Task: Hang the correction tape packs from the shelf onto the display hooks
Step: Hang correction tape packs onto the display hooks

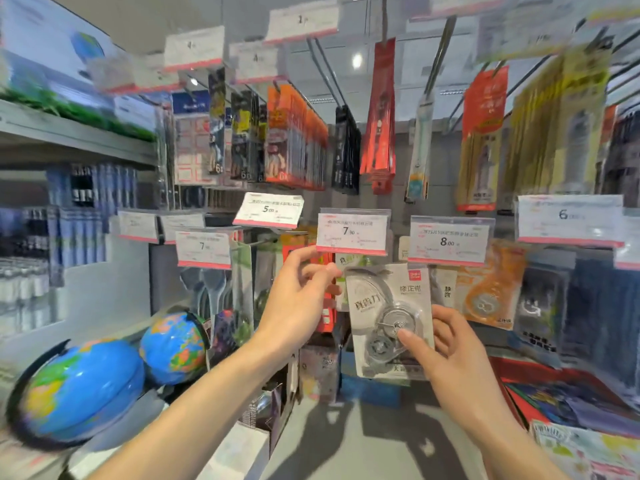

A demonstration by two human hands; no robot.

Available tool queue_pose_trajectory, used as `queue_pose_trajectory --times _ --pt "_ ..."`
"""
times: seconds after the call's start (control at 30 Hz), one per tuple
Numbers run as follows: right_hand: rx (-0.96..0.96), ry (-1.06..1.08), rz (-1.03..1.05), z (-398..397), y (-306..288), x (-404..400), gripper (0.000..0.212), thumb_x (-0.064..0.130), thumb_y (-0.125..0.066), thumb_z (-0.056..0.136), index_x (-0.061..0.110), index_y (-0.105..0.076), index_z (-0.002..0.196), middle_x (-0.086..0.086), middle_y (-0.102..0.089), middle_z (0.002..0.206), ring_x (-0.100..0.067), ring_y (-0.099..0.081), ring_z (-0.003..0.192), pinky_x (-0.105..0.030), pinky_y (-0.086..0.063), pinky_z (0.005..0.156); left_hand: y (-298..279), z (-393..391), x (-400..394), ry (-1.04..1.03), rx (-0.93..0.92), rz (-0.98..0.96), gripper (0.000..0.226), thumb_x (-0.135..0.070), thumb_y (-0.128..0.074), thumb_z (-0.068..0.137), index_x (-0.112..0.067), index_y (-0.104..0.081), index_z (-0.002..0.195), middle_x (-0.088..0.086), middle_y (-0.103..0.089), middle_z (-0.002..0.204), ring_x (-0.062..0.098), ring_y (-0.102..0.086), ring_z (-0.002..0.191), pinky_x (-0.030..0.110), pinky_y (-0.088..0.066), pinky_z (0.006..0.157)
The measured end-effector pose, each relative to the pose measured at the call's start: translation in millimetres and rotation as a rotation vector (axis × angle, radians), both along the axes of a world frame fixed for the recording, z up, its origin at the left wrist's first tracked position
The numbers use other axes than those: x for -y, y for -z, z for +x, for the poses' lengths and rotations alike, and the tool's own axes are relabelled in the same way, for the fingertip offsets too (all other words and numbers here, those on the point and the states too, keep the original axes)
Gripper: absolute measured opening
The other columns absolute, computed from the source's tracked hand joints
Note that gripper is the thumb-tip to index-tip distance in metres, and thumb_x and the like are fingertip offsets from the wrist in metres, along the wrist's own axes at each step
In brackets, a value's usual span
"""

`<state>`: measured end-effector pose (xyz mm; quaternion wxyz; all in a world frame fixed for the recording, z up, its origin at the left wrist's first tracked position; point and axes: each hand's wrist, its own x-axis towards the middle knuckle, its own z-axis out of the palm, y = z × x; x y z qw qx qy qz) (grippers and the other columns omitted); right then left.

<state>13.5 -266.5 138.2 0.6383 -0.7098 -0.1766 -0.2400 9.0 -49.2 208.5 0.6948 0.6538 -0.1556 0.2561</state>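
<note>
A grey-and-white correction tape pack (388, 306) with a clear blister is held up in front of the display. My right hand (446, 351) grips its lower right part, thumb on the blister. My left hand (301, 299) is raised at the pack's upper left corner, fingers pinched just under the 7.90 price tag (351, 232) at the hook's end. The hook itself is hidden behind the tag. More packs hang behind, partly covered by the held one.
An orange correction tape pack (488, 289) hangs under the 8.00 tag (450, 242) to the right. Two blue globes (90, 386) sit on the lower left shelf. Red and dark hanging packs (298, 140) fill the upper hooks. A grey shelf (346, 441) lies below.
</note>
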Motion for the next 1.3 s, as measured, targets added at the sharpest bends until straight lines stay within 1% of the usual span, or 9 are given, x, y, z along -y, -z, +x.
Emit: queue_pose_trajectory --times 0.2,0.37,0.53,0.63,0.8,0.93,1.07,1.17,1.3 --pt "0.045 0.050 -0.003 1.8 1.7 -15.2 0.038 0.030 -0.083 0.086 0.037 -0.060 0.117 0.024 -0.075 0.112 0.004 -0.072 0.104 -0.025 -0.053 0.091 -15.1 -16.6 -3.0 0.039 0.084 -0.098 0.010 -0.017 -0.053 0.106 -0.018 -0.062 0.111 0.001 -0.080 0.081 0.010 -0.069 0.063 0.022 -0.057 0.057" --pt "0.074 0.056 -0.025 11.9 -9.9 -30.9 0.038 0.031 -0.082 0.089 0.040 -0.058 0.117 0.029 -0.073 0.111 0.008 -0.070 0.103 -0.011 -0.055 0.081 -22.0 -22.8 -8.9 0.054 0.128 -0.083 0.016 -0.012 -0.052 0.107 -0.023 -0.062 0.108 0.000 -0.080 0.079 0.010 -0.070 0.061 0.020 -0.055 0.055" --pt "0.058 0.045 0.003 25.9 -28.0 -41.3 0.039 0.031 -0.081 0.089 0.034 -0.056 0.119 0.020 -0.075 0.104 0.012 -0.069 0.099 -0.005 -0.053 0.076 -24.2 -24.5 -15.7 0.047 0.137 -0.028 0.020 -0.012 -0.052 0.106 -0.028 -0.062 0.113 0.001 -0.080 0.082 0.011 -0.071 0.064 0.021 -0.055 0.057" --pt "0.033 0.041 0.041 30.2 -34.6 -44.7 0.045 0.031 -0.080 0.091 0.027 -0.055 0.128 0.017 -0.071 0.114 0.011 -0.071 0.097 -0.010 -0.056 0.074 -23.5 -25.6 -18.9 0.048 0.132 0.002 0.021 -0.012 -0.051 0.106 -0.028 -0.062 0.116 0.001 -0.080 0.084 0.011 -0.071 0.066 0.020 -0.055 0.058" --pt "0.022 0.077 0.055 36.6 -39.9 -46.4 0.030 0.029 -0.078 0.092 0.031 -0.056 0.112 0.013 -0.075 0.108 0.005 -0.074 0.089 -0.026 -0.059 0.082 -24.2 -27.1 -21.8 0.068 0.132 0.018 0.023 -0.011 -0.050 0.107 -0.026 -0.061 0.120 0.000 -0.080 0.082 0.011 -0.071 0.065 0.020 -0.055 0.058" --pt "0.017 0.090 0.055 38.7 -40.2 -48.2 0.041 0.030 -0.079 0.091 0.029 -0.055 0.124 0.015 -0.073 0.107 0.003 -0.074 0.091 -0.019 -0.055 0.077 -24.9 -27.1 -23.2 0.066 0.138 0.031 0.024 -0.010 -0.050 0.106 -0.028 -0.061 0.120 0.001 -0.080 0.082 0.010 -0.071 0.065 0.020 -0.054 0.057" --pt "-0.001 0.130 0.029 40.3 -38.4 -47.0 0.040 0.036 -0.079 0.090 0.034 -0.054 0.121 0.017 -0.072 0.102 0.006 -0.070 0.090 -0.012 -0.050 0.066 -22.0 -24.0 -25.8 0.057 0.135 0.055 0.025 -0.011 -0.052 0.106 -0.029 -0.061 0.120 0.002 -0.080 0.084 0.012 -0.072 0.067 0.020 -0.054 0.059" --pt "0.005 0.148 0.009 40.1 -39.1 -45.8 0.046 0.039 -0.077 0.092 0.033 -0.048 0.127 0.020 -0.066 0.102 0.000 -0.068 0.095 -0.021 -0.051 0.073 -18.7 -21.7 -26.3 0.052 0.138 0.073 0.025 -0.012 -0.054 0.104 -0.029 -0.062 0.120 0.001 -0.081 0.087 0.011 -0.071 0.069 0.022 -0.056 0.060" --pt "0.040 0.190 -0.068 41.0 -36.4 -42.1 0.027 0.042 -0.073 0.094 0.042 -0.047 0.103 0.016 -0.064 0.101 -0.008 -0.067 0.095 -0.034 -0.055 0.082 -8.3 -14.3 -28.7 -0.013 0.137 0.141 0.027 -0.023 -0.060 0.095 -0.035 -0.065 0.120 -0.001 -0.079 0.096 0.016 -0.073 0.080 0.039 -0.061 0.075"
